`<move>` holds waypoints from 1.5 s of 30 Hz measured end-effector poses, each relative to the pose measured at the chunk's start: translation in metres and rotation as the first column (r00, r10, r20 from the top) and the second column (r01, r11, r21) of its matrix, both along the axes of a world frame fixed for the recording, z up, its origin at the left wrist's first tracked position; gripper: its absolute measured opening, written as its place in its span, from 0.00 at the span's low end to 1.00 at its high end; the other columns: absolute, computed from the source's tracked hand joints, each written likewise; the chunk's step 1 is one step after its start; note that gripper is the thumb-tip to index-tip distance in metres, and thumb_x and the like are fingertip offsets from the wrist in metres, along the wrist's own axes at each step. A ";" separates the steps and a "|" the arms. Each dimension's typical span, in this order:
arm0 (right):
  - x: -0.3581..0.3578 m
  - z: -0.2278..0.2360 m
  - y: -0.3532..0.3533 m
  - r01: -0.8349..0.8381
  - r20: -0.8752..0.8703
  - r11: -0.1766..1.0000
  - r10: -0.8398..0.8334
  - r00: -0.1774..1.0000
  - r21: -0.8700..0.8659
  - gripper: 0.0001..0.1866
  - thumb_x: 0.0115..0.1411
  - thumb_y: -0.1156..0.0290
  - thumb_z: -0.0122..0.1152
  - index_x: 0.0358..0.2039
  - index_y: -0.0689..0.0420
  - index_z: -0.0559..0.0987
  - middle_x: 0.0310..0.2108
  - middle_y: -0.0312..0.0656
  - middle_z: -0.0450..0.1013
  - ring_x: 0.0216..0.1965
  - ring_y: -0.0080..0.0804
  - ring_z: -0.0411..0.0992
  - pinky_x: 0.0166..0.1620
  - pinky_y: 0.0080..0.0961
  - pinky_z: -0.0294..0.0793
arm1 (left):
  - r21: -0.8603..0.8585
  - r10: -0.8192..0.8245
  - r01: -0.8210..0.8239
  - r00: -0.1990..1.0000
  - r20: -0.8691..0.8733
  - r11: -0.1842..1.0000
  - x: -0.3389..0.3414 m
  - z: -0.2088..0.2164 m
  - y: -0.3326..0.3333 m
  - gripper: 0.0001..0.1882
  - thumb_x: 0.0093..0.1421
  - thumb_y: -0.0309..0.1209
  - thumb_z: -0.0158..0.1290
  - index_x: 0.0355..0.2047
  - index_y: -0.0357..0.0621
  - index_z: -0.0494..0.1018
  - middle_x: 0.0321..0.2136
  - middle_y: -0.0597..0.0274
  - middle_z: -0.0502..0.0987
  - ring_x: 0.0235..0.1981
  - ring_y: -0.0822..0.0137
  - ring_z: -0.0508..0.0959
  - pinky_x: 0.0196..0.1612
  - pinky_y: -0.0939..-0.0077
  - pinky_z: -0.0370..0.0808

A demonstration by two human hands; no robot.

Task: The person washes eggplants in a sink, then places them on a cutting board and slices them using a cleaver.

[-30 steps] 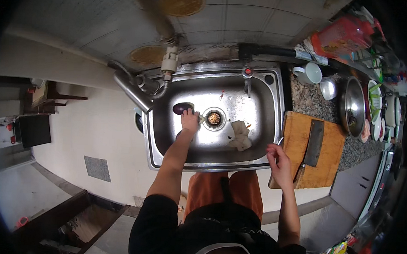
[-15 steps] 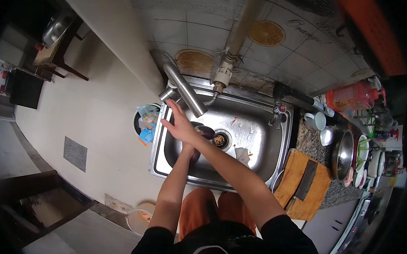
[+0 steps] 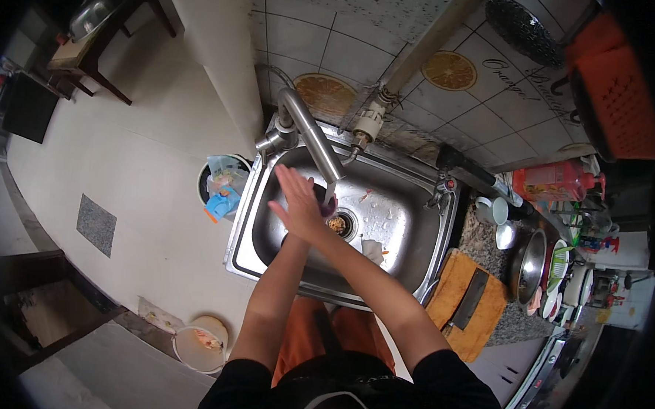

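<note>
From my end: steel sink (image 3: 408, 220) biggest, tap (image 3: 319, 145) angled over it, purple eggplant (image 3: 332, 206) in the basin under the spout, apparently so the stream hits it. Right hand (image 3: 298, 203): grip spread wide, can't tell if it's touching the eggplant. Left hand's hidden beneath, can't tell its grip.

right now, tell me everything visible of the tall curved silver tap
The tap looks like smooth silver metal: a thick spout bends over and slopes down above the sink, with a short cylindrical piece jutting left near its base. It stands at the back left corner. A pale stream of water seems to fall from its mouth. The right hand is close, apparently not touching.
</note>
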State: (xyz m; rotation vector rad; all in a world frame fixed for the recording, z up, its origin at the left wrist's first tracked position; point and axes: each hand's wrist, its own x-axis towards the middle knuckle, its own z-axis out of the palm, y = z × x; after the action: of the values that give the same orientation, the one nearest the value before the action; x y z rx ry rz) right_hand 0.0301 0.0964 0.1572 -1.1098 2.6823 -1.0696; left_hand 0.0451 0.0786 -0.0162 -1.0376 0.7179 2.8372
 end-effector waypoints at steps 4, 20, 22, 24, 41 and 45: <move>-0.002 -0.040 0.043 0.103 -0.095 0.988 -0.092 0.991 0.115 0.23 0.51 0.60 0.56 0.49 0.48 0.69 0.51 0.44 0.64 0.54 0.41 0.59 0.52 0.39 0.59 | 0.245 0.131 -0.116 0.990 -0.044 0.963 -0.016 -0.008 0.007 0.13 0.52 0.38 0.53 0.33 0.44 0.70 0.30 0.59 0.71 0.34 0.64 0.72 0.39 0.74 0.70; -0.005 -0.087 0.075 0.607 0.992 0.784 -0.102 -0.075 0.127 0.20 0.58 0.51 0.49 0.47 0.46 0.67 0.39 0.36 0.68 0.36 0.28 0.69 0.35 0.34 0.76 | -0.973 -0.096 0.201 0.973 0.212 -0.113 0.006 0.001 -0.028 0.14 0.56 0.28 0.42 0.43 0.47 0.68 0.46 0.54 0.68 0.46 0.52 0.67 0.50 0.62 0.61; -0.009 -0.080 0.087 0.682 0.988 0.719 -0.045 -0.151 0.137 0.20 0.57 0.51 0.51 0.47 0.46 0.67 0.39 0.37 0.68 0.37 0.27 0.69 0.35 0.33 0.76 | -0.819 -0.162 0.246 0.912 0.377 -0.518 0.013 0.011 -0.024 0.18 0.54 0.25 0.42 0.46 0.50 0.66 0.52 0.56 0.64 0.49 0.51 0.64 0.53 0.58 0.58; -0.009 -0.085 0.100 0.625 0.993 0.774 -0.037 -0.114 0.101 0.20 0.57 0.55 0.53 0.48 0.45 0.66 0.41 0.34 0.68 0.39 0.27 0.68 0.36 0.33 0.75 | -0.675 -0.184 0.276 0.830 0.527 -0.684 0.017 0.006 -0.023 0.24 0.48 0.26 0.48 0.48 0.54 0.63 0.51 0.58 0.62 0.51 0.51 0.63 0.54 0.54 0.56; 0.014 -0.053 0.135 0.774 0.990 0.634 0.119 -0.082 -0.012 0.19 0.57 0.65 0.53 0.48 0.49 0.63 0.44 0.41 0.67 0.41 0.36 0.70 0.42 0.38 0.75 | 0.132 -0.045 0.013 0.968 0.245 0.991 -0.009 -0.058 0.027 0.20 0.63 0.45 0.35 0.38 0.41 0.67 0.35 0.54 0.72 0.33 0.61 0.74 0.37 0.65 0.72; 0.015 -0.062 0.141 0.769 0.961 0.639 0.187 -0.204 0.039 0.18 0.57 0.63 0.53 0.47 0.50 0.62 0.40 0.41 0.67 0.39 0.35 0.69 0.43 0.40 0.74 | -0.835 0.014 0.289 0.943 0.334 0.469 0.002 -0.069 0.007 0.19 0.62 0.42 0.36 0.30 0.39 0.70 0.29 0.50 0.74 0.30 0.53 0.74 0.35 0.60 0.71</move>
State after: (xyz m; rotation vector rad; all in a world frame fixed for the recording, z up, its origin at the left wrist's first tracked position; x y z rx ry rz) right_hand 0.0452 0.2370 0.0952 0.7086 1.0778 -1.8399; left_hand 0.0466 0.0857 -0.0849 -1.3221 2.2161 1.9490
